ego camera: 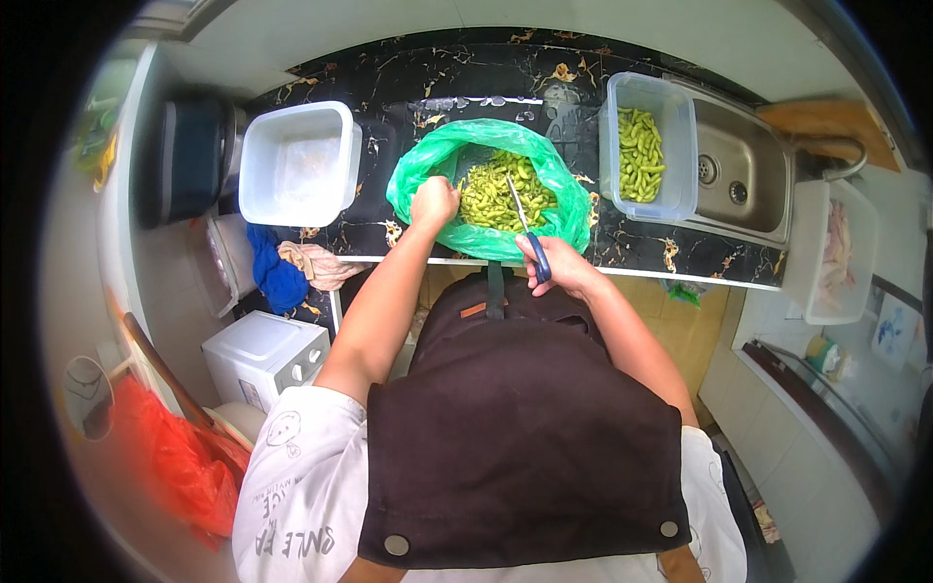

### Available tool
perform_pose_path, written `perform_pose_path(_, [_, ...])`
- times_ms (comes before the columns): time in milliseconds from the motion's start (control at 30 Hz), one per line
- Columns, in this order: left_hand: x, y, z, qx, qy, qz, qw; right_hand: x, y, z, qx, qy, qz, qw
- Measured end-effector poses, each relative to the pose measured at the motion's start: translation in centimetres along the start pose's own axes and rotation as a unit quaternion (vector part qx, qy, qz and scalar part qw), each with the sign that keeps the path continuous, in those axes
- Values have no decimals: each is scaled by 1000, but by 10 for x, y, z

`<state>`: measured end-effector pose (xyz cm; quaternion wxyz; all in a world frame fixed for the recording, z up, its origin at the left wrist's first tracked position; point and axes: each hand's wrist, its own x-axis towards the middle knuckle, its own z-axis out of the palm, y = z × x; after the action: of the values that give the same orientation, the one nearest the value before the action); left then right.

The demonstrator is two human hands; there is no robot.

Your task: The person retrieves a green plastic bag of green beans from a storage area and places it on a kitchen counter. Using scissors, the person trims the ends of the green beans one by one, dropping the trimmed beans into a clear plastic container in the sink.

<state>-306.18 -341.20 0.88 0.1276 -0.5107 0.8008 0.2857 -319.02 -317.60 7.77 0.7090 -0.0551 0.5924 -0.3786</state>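
Note:
Before me on the counter a green plastic bag (490,132) lies spread wide around a heap of green soybean pods (499,200). My right hand (567,267) grips scissors (540,256) with dark blue handles at the bag's near edge. Their metal blades point away from me over the pods. At the left side of the heap is my left hand (435,204), fingers curled down inside the bag's rim. Whether it pinches a pod is hidden. A translucent plastic container (682,157) to the right holds more pods (641,157).
A whitish plastic tub (297,164) stands left on the black marbled counter (481,65). Right are a steel sink (774,211), a tap (849,149) and a tub (805,251) with pale pinkish contents. Blue cloth (277,273) and beige cloth (321,264) lie left, above a white appliance (266,350).

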Motion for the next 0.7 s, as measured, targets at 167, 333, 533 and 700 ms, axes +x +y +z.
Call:
perform_pose_path(167, [12, -11, 19, -33, 18, 33, 999, -4, -4, 0, -5, 4, 1, 1000])
perform_pose_path(333, [13, -22, 17, -136, 30, 76, 987, -7, -8, 3, -8, 1, -5, 1000])
perform_pose_path(533, [-14, 7, -20, -426, -166, 9, 889, -6, -13, 4, -14, -56, 6, 998])
perform_pose_path(700, [-47, 33, -47, -458, -223, 6, 861, 4, -10, 3, 19, -105, 14, 994])
